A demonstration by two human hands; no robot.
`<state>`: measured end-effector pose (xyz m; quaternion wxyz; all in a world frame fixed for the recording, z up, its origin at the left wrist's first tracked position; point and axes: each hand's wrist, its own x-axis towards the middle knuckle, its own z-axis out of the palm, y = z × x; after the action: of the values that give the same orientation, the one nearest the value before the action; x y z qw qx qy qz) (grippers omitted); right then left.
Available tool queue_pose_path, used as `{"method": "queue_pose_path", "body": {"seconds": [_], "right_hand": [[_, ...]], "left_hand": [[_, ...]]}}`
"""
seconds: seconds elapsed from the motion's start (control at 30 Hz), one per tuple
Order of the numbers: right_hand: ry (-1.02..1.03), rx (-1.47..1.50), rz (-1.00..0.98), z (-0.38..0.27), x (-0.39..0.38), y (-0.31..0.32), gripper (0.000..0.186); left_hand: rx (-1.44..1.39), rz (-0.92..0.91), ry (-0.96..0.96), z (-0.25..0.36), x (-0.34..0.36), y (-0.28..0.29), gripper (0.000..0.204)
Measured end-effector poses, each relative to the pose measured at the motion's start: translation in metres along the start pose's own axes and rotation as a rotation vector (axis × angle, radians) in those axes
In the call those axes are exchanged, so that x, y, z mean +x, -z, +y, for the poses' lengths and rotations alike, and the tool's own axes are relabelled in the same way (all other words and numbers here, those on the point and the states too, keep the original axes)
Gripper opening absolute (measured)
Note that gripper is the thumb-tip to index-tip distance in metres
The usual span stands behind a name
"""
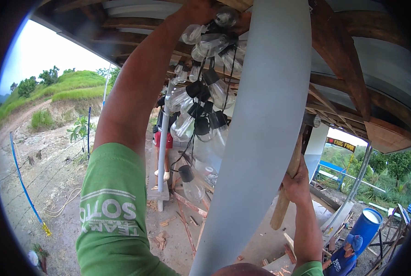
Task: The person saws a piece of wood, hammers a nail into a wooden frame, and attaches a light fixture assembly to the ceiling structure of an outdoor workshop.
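My right hand (297,183) is closed around the wooden handle of a hammer (282,206), right of a wide grey post (265,115). The hammer stands nearly upright, its metal head (312,120) uppermost. My left arm reaches up to the roof beams, where my left hand (200,10) is at the top edge of the picture, beside a bunch of string-light bulbs (212,43). Its fingers are hidden by the bulbs and the picture's edge. The clear bulbs, with black sockets and black wire, hang in a cluster left of the post; one bulb (192,184) dangles lowest.
Wooden roof beams (338,50) run close overhead. Behind the bulbs, a person in red shorts (161,139) stands near a thin pole (163,152). Below right, a person in a blue cap (345,257) is near a blue barrel (370,225). Wood scraps (161,241) litter the ground.
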<state>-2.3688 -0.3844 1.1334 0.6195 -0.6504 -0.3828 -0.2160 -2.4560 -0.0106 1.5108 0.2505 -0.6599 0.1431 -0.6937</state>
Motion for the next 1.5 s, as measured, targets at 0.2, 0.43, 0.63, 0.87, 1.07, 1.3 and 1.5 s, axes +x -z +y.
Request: {"method": "queue_pose_path", "body": {"seconds": [0.2,0.43,0.63,0.87,1.07,1.3,1.5], "right_hand": [[-0.007,-0.107,-0.074,0.018,-0.004,-0.006,0.041],[-0.068,-0.052,-0.153,0.038,-0.010,-0.008,0.043],[-0.112,-0.043,-0.156,0.046,0.001,-0.024,0.033],[-0.072,-0.130,-0.187,0.051,-0.006,-0.019,0.035],[-0.038,0.059,-0.219,0.062,-0.013,-0.025,0.026],[-0.219,0.062,-0.210,0.045,-0.023,-0.001,0.038],[-0.269,0.070,-0.245,0.063,-0.024,0.008,0.045]], "left_hand": [[-0.203,-0.020,0.255,0.026,-0.085,0.034,0.027],[-0.365,-0.232,0.441,0.093,-0.213,0.048,0.022],[-0.604,-0.361,0.653,0.121,-0.248,0.046,0.011],[-0.726,0.104,0.415,0.071,-0.133,0.021,0.014],[-0.367,-0.172,0.348,0.030,-0.046,0.007,0.018],[-1.107,-0.188,0.628,0.073,-0.018,0.017,0.026],[-1.646,-0.246,0.451,0.070,-0.045,0.019,0.021]]}}
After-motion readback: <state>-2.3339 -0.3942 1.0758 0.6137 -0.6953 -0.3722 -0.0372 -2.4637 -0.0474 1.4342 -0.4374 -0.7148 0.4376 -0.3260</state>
